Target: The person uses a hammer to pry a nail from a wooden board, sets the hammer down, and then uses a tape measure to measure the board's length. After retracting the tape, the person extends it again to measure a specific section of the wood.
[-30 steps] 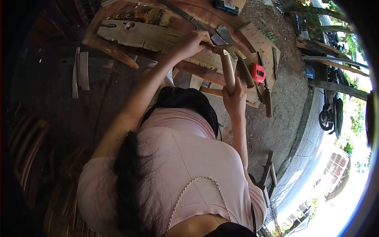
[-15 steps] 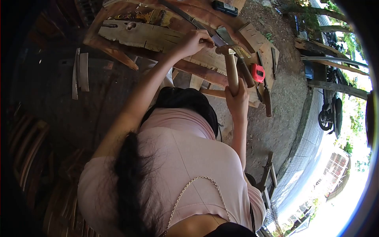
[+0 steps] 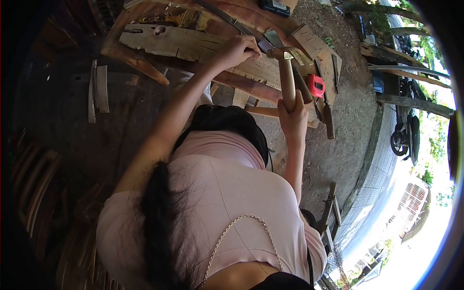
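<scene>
My right hand is wrapped around the wooden handle of a hammer, whose head points away from me over the workbench. Close to the hammer head, my left hand has its fingertips pinched together above a wooden board. Whatever those fingers hold, if anything, is too small to make out. Just right of the hammer lie a dark wooden tool handle and a red tape measure. Another tool with a wooden handle juts over the bench's near right edge.
A rough plank with a knot hole lies along the bench's left part. At the far edge sits a dark case. Wooden strips lie on the floor at left, and a motorcycle stands far right.
The hammer and my right hand have shifted slightly right and away from me, so the head sits a bit farther from my left fingertips. My left hand has barely moved.
</scene>
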`<state>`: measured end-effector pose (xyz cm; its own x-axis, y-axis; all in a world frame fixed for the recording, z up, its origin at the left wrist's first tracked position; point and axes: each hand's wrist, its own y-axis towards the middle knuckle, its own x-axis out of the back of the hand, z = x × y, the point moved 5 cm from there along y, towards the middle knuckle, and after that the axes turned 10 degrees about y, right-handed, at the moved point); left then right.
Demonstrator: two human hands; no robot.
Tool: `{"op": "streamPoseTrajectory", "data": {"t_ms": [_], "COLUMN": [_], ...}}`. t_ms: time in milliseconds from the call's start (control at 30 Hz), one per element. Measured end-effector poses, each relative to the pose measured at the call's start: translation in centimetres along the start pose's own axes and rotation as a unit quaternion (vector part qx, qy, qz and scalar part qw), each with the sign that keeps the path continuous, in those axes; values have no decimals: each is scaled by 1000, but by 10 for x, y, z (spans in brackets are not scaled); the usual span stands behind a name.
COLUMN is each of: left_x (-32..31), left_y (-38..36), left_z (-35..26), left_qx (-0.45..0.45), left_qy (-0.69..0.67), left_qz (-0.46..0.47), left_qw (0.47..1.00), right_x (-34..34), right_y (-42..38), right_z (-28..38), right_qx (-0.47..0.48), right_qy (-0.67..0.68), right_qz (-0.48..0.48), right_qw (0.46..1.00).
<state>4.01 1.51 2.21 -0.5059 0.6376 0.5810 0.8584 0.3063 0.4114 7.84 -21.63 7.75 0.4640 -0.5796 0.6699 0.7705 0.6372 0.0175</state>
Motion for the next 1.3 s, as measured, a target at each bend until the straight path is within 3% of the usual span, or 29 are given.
{"op": "streamPoseTrajectory", "data": {"t_ms": [100,167,233,300,433,567,633,767,833,1033,1167,1233,1300], "left_x": [0,0,1,2,2,5,4,1,1,3,5,3,3], "left_y": [-2,-1,0,0,-1,1,-2,-1,0,-2,0,-2,-2], "left_z": [0,-1,-1,-1,-2,-3,-3,2,2,1,0,0,0], "left_qx": [-8,-8,-5,-4,9,-4,-3,9,8,13,0,5,9], "left_qy": [-4,5,34,19,-11,20,16,-4,-6,-10,17,13,3], "left_qz": [-2,3,6,2,20,9,0,11,15,2,3,10,8], "left_qw": [1000,1000,999,1000,1000,1000,1000,1000,1000,1000,1000,1000,1000], "right_x": [-5,-13,-12,-9,-8,-10,-7,-15,-13,-12,-8,-5,-9], "right_y": [3,5,6,3,1,0,-3,-3,1,0,0,1,0], "right_z": [3,3,9,11,10,7,11,4,3,-5,4,5,0], "right_qx": [12,72,74,13,30,61,-3,31,47,1,71,4,18], "right_qy": [15,-6,-14,25,31,-3,-5,31,-15,12,-9,-11,-6], "right_qz": [-26,6,15,26,-22,9,20,-19,6,-11,0,32,14], "right_qw": [999,997,997,999,999,998,1000,999,999,1000,997,999,1000]}}
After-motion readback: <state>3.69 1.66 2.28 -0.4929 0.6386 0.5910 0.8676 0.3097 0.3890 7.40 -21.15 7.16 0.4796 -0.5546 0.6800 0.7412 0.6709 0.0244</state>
